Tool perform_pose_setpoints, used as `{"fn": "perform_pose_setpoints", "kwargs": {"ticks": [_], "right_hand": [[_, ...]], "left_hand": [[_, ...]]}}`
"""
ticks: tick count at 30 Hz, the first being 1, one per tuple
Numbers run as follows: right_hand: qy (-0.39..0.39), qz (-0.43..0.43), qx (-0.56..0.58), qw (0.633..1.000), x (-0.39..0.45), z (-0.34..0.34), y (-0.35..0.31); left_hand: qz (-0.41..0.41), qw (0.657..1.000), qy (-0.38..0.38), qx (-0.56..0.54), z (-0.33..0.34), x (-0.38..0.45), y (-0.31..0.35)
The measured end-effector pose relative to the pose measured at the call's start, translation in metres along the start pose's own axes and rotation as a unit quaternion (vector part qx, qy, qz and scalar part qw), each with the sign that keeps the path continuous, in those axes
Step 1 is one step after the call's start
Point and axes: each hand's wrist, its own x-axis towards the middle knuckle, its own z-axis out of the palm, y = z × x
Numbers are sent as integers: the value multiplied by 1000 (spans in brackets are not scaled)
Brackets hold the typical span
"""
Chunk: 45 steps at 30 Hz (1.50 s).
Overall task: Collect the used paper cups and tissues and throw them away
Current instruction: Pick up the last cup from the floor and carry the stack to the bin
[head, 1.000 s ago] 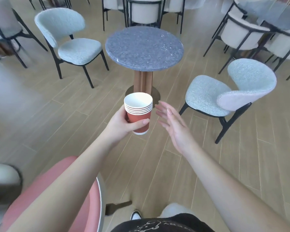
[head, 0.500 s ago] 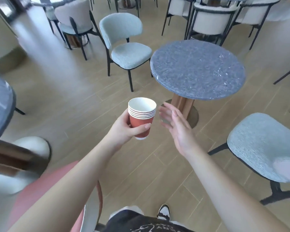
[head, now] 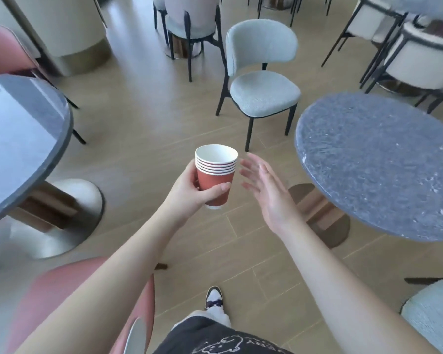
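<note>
**A:** What are your hands doing?

**B:** Your left hand (head: 189, 191) grips a stack of nested red paper cups (head: 216, 175), thumb across the front and fingers curled round the far side. The stack stands upright in mid-air over the wooden floor (head: 138, 139), white inside and with several white rims showing at the top.

**A:** And your right?

**B:** Your right hand (head: 267, 192) hangs just beside the cups, palm turned towards them, fingers straight and spread. It holds nothing and does not touch the stack.

**A:** What lies around you?

**B:** A round grey speckled table (head: 379, 164) stands to your right and a dark round table (head: 18, 139) to your left. A pale blue chair (head: 261, 83) sits ahead between them. A pink chair (head: 69, 297) is close by your left arm, and one sneaker (head: 214, 297) shows below.
</note>
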Motion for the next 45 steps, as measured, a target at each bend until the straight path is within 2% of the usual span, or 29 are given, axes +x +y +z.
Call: {"fn": "perform_pose_setpoints", "kwargs": {"ticks": [6,12,23,33,45], "right_hand": [[-26,-2,-22,999,99,10,-15],[-46,1,-17,999,204,-7,-19],[-155,23,-18,987,404,-21,-35],[-239,43,-21,970,559,51,-26],[-243,70,-32,967,730,148,-20]], "left_hand": [[-1,999,30,-10,-30,85,14],[-6,997,68,-19,-38,177,19],[-22,984,176,-12,-60,340,39],[-28,961,272,-29,-152,437,29],[-27,963,266,-28,-301,573,24]]}}
